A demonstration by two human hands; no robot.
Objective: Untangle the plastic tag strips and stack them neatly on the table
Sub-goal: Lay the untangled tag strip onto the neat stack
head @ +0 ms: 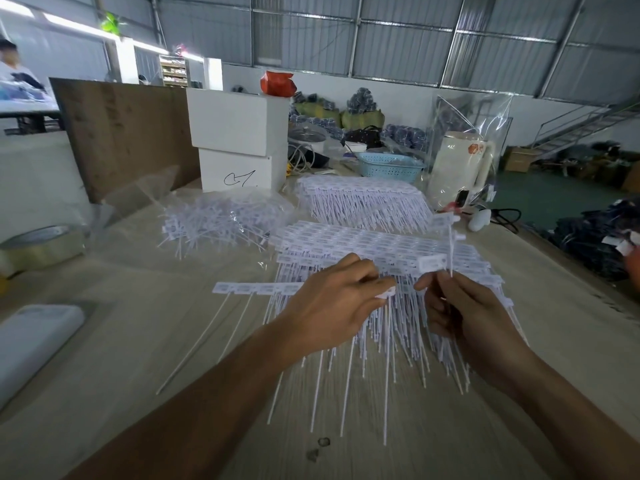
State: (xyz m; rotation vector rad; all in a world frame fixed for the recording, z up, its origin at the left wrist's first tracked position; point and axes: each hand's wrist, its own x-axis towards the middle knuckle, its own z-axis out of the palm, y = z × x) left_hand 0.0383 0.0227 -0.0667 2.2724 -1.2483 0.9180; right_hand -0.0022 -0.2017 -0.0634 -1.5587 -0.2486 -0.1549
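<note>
Tape roll (41, 245): sat at the far left edge of the table (145, 341), well apart from the work.
Flat white case (33, 341): lay near the left edge, untouched.
Tangled heap (221, 220): loose tag strips in clear plastic wrap, behind and left of the hands, not yet sorted.
White boxes (239, 143): stood stacked behind the heap.
Stray strip (256, 289): jutted out leftward from the near stack, tails trailing toward the viewer, out of line with the rest.
Left hand (332, 313): fingers curled, pinching a small white tag end over the near stack; rest of the grip hidden by the knuckles.
Near stack (381, 258): layered strips lying flat mid-table, heads away from the viewer, tails fanned toward the table's near edge.
Far stack (360, 199): second tidy pile just behind the near one.
Right hand (467, 317): thumb and forefinger clamped on the thin tail of a raised strip (450, 244), held upright above the stack.
Step in hand, as judged: freeing one strip from its neighbours.
Doing it well, likely: pull along the tail's own line, slowly; keep the left pinch low to pin the stack; lay the freed strip head-to-head on top.
Risk: a sideways tug could drag neighbouring tails and skew the pile.
Kettle (460, 168): stood at the right rear, clear of the stacks.
</note>
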